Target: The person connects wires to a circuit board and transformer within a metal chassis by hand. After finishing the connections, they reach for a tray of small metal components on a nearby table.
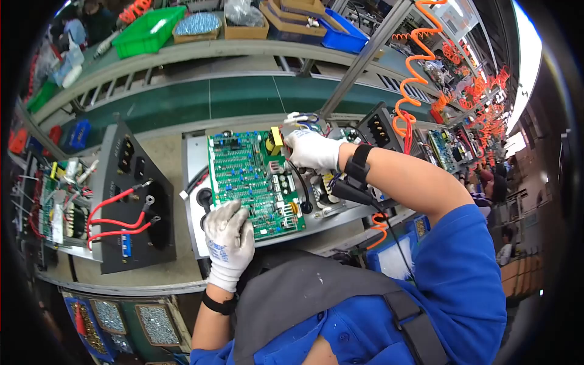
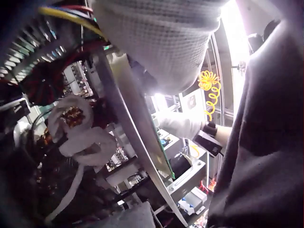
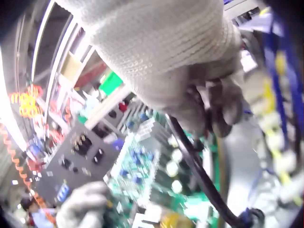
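Observation:
A green circuit board, crowded with small parts, lies on a metal chassis. My white-gloved left hand rests at the board's near left edge, fingers extended. At the board's far right corner, beside a yellow-wrapped transformer, is my gloved right hand. In the right wrist view, its curled fingers pinch a thick black cable, which runs down over the board's side. My left fingertips are hidden in the left wrist view, behind the glove and the metal panel.
To the left stands a dark panel unit with red leads. Wires and components fill the chassis right of the board. An orange coiled hose hangs at the right. Screw trays sit below the bench edge; a green bin stands beyond.

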### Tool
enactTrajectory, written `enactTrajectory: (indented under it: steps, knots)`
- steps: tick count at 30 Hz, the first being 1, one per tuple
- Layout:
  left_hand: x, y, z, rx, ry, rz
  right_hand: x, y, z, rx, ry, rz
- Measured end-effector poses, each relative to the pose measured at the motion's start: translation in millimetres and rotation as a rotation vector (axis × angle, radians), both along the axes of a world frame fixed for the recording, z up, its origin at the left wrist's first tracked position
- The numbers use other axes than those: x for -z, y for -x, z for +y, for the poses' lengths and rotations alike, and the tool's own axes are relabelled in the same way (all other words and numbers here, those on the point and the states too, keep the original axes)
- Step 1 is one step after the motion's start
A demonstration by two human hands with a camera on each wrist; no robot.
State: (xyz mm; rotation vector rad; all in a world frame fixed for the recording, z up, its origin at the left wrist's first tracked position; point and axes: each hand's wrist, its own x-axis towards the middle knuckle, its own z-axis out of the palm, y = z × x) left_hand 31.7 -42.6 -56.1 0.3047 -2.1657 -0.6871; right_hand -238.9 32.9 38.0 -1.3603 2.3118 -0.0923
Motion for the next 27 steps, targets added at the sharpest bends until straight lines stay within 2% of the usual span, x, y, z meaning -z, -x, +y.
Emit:
enactTrajectory:
  steps: [1,2,3,5,6,7,9,11,14,17,19,22,25,26,27]
  knots:
    - [2,-1,0,0.006,0.008,-0.005,-16,0,-2,-0.062,-0.039,-0.023]
    - [2,-2,-1,0.024,0.001,-0.014,-24,0,0,0.155,0.006,-0.307]
    - [0,-4,0,0.038,-0.01,-0.058,-24,6,3,0.181,0.076,-0.408]
    - [-3,-5,5,0.016,-0.011,-0.118,-22,23,15,0.363,0.259,-0.636]
    - [-13,-2,8,0.013,0.009,-0.127,-38,13,21,0.421,0.382,-0.665]
    - [-28,5,15,0.016,0.041,-0.135,-46,9,26,0.413,0.392,-0.679]
    - [-59,25,25,0.054,0.127,-0.226,-57,6,36,0.514,0.745,-0.876]
    - [-75,56,32,0.103,0.249,-0.289,-71,11,49,0.421,0.917,-0.988]
    - [-67,95,28,0.104,0.381,-0.436,-96,16,80,0.403,1.06,-1.036]
    - [-54,109,28,0.088,0.415,-0.479,-105,31,114,0.43,1.113,-0.902]
    - [-55,112,27,0.087,0.426,-0.491,-103,47,132,0.406,1.266,-0.943]
    - [-61,115,29,0.141,0.567,-0.527,-109,69,150,0.401,1.356,-1.046]
    - [-76,115,15,0.263,0.467,-0.483,-110,55,146,0.482,1.424,-0.886]
    - [-80,114,11,0.264,0.418,-0.45,-100,67,152,0.337,1.369,-0.943]
    - [-85,116,8,0.264,0.373,-0.418,-109,59,154,0.343,1.294,-0.937]
